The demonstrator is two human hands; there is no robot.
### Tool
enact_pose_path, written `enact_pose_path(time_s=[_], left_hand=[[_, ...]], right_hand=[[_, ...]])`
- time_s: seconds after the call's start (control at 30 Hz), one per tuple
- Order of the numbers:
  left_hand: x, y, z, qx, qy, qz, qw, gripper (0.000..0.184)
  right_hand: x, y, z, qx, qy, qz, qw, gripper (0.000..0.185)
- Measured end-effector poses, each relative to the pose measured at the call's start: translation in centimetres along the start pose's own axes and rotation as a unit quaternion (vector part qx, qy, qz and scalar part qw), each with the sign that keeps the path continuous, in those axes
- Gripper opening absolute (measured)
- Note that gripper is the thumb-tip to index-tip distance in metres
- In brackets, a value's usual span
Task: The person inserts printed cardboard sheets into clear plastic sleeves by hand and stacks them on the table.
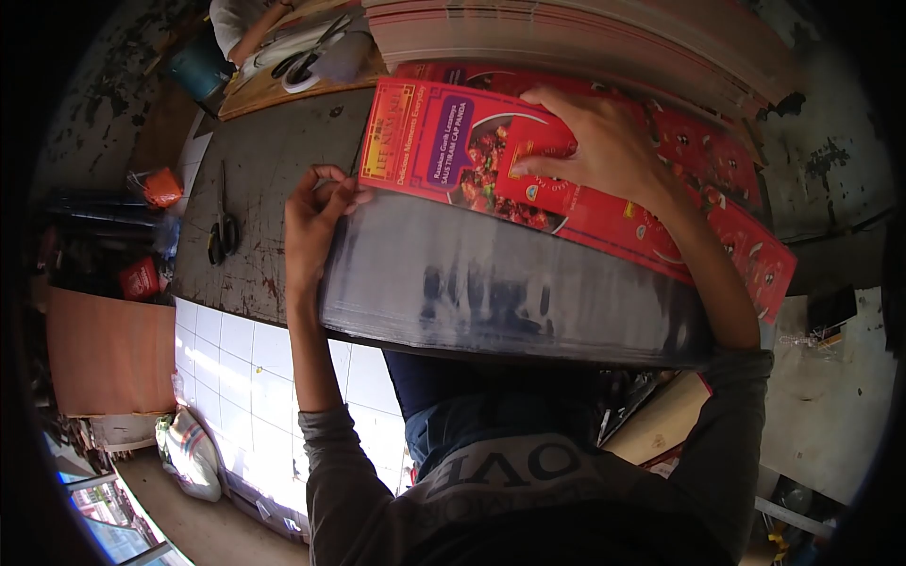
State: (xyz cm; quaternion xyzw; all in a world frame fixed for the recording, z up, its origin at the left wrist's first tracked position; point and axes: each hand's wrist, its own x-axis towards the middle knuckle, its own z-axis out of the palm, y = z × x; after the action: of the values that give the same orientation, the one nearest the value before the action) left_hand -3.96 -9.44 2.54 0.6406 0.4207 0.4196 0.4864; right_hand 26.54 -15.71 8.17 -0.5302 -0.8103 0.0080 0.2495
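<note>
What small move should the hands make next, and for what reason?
Probably the left hand should gently straighten the red sheet: its fingers are at the near left corner, the sheet looks slanted against the glossy grey stack, and the right hand rests on it, perhaps steadying it.

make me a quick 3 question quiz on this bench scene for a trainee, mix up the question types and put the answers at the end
1. Where are the fingers of the left hand on the top red printed sheet?
a) middle
b) near left corner
c) far right end

2. True or false: the black-handled scissors nearest the left hand lie on the dark scratched tabletop.

3. Fill in: left of the spread right hand, the sheet's white slogan sits on a ____ panel.

Key: 1 b; 2 true; 3 purple
</note>
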Motion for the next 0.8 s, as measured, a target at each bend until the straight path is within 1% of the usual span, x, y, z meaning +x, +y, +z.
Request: enact_pose_path(time_s=[0.1, 0.37, 0.43, 0.47, 0.53, 0.57, 0.63, 0.77, 0.8], left_hand=[[0.0, 0.1, 0.0, 0.012, 0.002, -0.009, 1.0, 0.013], [0.0, -0.2, -0.2, -0.016, -0.001, 0.007, 1.0, 0.013], [0.1, -0.7, -0.4, -0.016, -0.002, 0.008, 1.0, 0.013], [0.2, -0.8, -0.5, -0.015, -0.004, 0.009, 1.0, 0.012], [0.1, -0.5, -0.2, -0.021, -0.001, 0.009, 1.0, 0.012], [0.0, -0.4, -0.1, -0.028, 0.0, 0.01, 1.0, 0.011], [-0.1, -0.4, -0.2, -0.02, 0.002, 0.012, 1.0, 0.012], [-0.1, -0.4, -0.2, 0.006, 0.008, 0.035, 0.999, 0.014], [-0.1, -0.4, -0.2, 0.006, 0.008, 0.036, 0.999, 0.014]], right_hand=[[0.0, 0.1, 0.0, 0.008, -0.002, 0.003, 1.0, 0.067], [-0.2, 0.1, 0.4, 0.005, 0.003, -0.003, 1.0, 0.07], [-0.3, -0.3, 0.5, 0.001, -0.081, 0.037, 0.996, 0.072], [-0.4, -0.6, 0.4, 0.001, -0.081, 0.036, 0.996, 0.072], [-0.4, -1.1, 0.1, 0.002, -0.124, 0.078, 0.989, 0.07], [-0.4, -1.0, 0.3, 0.003, -0.124, 0.078, 0.989, 0.07], [-0.6, -0.5, 0.8, 0.012, -0.1, 0.039, 0.994, 0.073], [-0.8, 0.2, 1.5, 0.047, -0.121, 0.041, 0.991, 0.075], [-0.8, 0.2, 1.5, 0.087, -0.139, 0.057, 0.985, 0.077]])
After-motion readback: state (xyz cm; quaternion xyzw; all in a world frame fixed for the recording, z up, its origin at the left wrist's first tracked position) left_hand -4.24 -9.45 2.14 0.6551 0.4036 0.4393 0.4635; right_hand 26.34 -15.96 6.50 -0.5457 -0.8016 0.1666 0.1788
